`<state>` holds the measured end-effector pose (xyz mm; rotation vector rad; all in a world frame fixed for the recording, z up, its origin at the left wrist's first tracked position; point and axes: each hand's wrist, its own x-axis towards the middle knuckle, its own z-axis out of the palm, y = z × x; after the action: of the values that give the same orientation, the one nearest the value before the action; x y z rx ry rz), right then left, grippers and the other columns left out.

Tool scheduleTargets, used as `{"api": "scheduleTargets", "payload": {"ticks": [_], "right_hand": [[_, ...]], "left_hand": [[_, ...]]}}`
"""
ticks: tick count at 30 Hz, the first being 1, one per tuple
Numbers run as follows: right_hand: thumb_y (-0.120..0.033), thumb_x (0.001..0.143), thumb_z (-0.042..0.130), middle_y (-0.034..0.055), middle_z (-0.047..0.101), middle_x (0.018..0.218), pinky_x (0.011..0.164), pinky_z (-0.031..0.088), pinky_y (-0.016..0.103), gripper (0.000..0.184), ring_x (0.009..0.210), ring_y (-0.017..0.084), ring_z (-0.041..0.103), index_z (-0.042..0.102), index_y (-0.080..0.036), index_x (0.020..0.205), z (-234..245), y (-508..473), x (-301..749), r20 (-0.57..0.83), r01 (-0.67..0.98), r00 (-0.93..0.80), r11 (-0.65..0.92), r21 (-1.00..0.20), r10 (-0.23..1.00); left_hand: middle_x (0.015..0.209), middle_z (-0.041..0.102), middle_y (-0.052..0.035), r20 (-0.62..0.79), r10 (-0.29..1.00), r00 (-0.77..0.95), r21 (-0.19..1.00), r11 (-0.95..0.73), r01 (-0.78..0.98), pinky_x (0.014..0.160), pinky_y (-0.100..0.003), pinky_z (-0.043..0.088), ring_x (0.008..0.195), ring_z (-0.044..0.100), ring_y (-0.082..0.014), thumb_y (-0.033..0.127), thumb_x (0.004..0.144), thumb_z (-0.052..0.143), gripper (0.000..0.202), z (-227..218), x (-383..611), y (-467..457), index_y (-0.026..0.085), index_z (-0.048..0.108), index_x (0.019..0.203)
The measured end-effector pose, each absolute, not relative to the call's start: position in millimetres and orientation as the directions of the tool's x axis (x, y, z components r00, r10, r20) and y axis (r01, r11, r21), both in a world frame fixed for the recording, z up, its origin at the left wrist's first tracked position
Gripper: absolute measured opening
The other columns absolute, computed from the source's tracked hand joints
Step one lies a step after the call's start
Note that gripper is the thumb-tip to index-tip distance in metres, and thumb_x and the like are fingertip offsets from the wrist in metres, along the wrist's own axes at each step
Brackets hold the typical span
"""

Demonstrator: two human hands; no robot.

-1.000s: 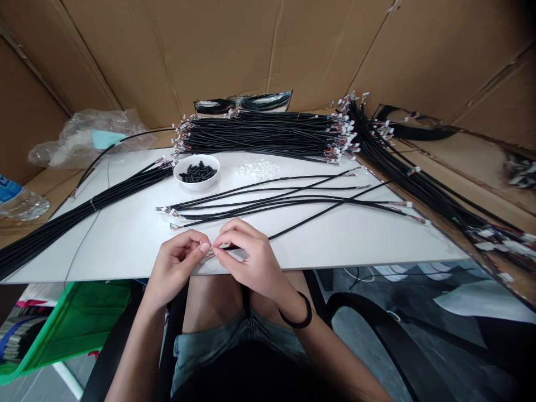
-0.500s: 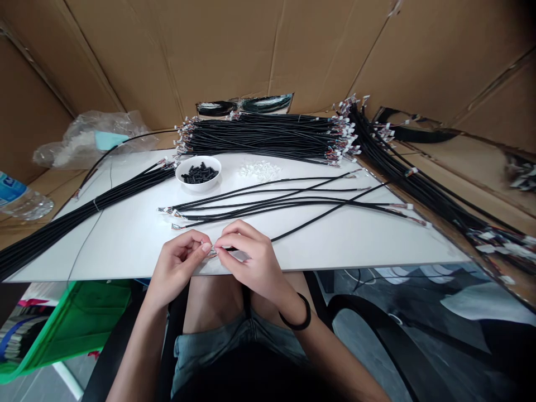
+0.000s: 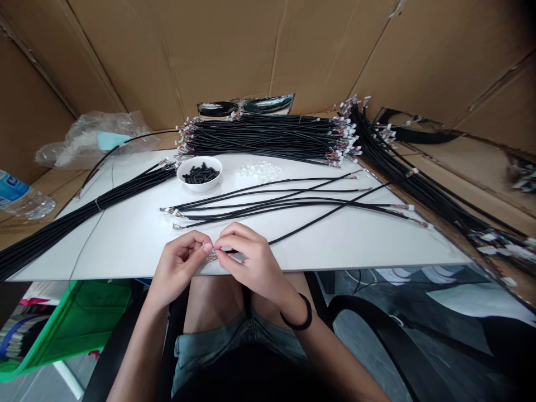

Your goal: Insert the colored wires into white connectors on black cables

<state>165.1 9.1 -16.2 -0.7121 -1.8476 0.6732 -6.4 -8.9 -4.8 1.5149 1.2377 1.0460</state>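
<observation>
My right hand [image 3: 253, 259] is closed in a pinch at the bared end of a black cable [image 3: 310, 226], which runs from under my fingers up to the right across the white table [image 3: 335, 251]. Thin coloured wires [image 3: 211, 258] fan out between my two hands. My left hand [image 3: 178, 268] pinches thumb against forefinger right by the wire tips; what sits between them is too small and covered to make out. Just beyond my hands lie several loose black cables [image 3: 268, 209] with bare wires or white connectors at their ends.
A white bowl [image 3: 200, 188] holds short black tubes, beside a scatter of small white connectors [image 3: 260, 170]. Cable bundles lie at the back [image 3: 259, 137], left [image 3: 92, 206] and right [image 3: 402, 162]. Cardboard walls [image 3: 226, 50] surround the table. A plastic bottle [image 3: 25, 198] lies far left.
Both hands stay pinched at the cable's wire end with barely any movement. The whole view has shifted very slightly.
</observation>
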Motion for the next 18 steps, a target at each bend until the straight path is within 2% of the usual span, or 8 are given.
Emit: {"api": "scheduleTargets", "payload": {"ticks": [7,10,14,18], "right_hand": [[-0.013,0.087,0.056,0.0032,0.059,0.084,0.072,0.048,0.027,0.011,0.082,0.015,0.058,0.062,-0.019,0.082,-16.0,8.1,165.2,0.553,0.172,-0.315,0.619,-0.766,0.772],[-0.013,0.086,0.058,0.0038,0.059,0.083,0.064,0.047,0.025,0.008,0.080,0.016,0.058,0.062,-0.019,0.081,-15.0,6.4,164.5,0.550,0.198,-0.301,0.615,-0.763,0.779],[-0.013,0.085,0.058,0.0035,0.058,0.079,0.054,0.044,0.022,0.009,0.072,0.014,0.056,0.061,-0.018,0.078,-14.9,6.1,163.6,0.563,0.235,-0.295,0.630,-0.740,0.772],[-0.013,0.087,0.054,0.0035,0.057,0.078,0.051,0.041,0.021,0.011,0.072,0.014,0.056,0.059,-0.018,0.078,-14.4,5.6,163.0,0.571,0.252,-0.288,0.636,-0.729,0.769]], "left_hand": [[0.062,0.047,0.0032,0.052,0.990,0.133,0.971,-0.081,0.225,0.052,-0.021,0.028,0.056,0.038,-0.0096,0.043,0.086,0.063,0.028,-3.9,-5.5,-9.6,0.016,0.062,0.080],[0.061,0.045,0.0035,0.055,0.990,0.130,0.971,-0.084,0.223,0.052,-0.021,0.029,0.055,0.037,-0.0100,0.044,0.086,0.062,0.029,-1.5,-3.3,-10.5,0.016,0.062,0.079],[0.070,0.052,-0.0007,0.068,0.987,0.143,0.973,-0.098,0.209,0.057,-0.022,0.035,0.063,0.044,-0.0126,0.045,0.089,0.058,0.032,-1.6,-0.2,-9.3,0.016,0.061,0.078],[0.066,0.046,0.0012,0.075,0.984,0.162,0.976,-0.106,0.191,0.055,-0.023,0.031,0.060,0.038,-0.0121,0.048,0.088,0.057,0.034,-5.1,-0.7,-7.8,0.016,0.060,0.079]]}}
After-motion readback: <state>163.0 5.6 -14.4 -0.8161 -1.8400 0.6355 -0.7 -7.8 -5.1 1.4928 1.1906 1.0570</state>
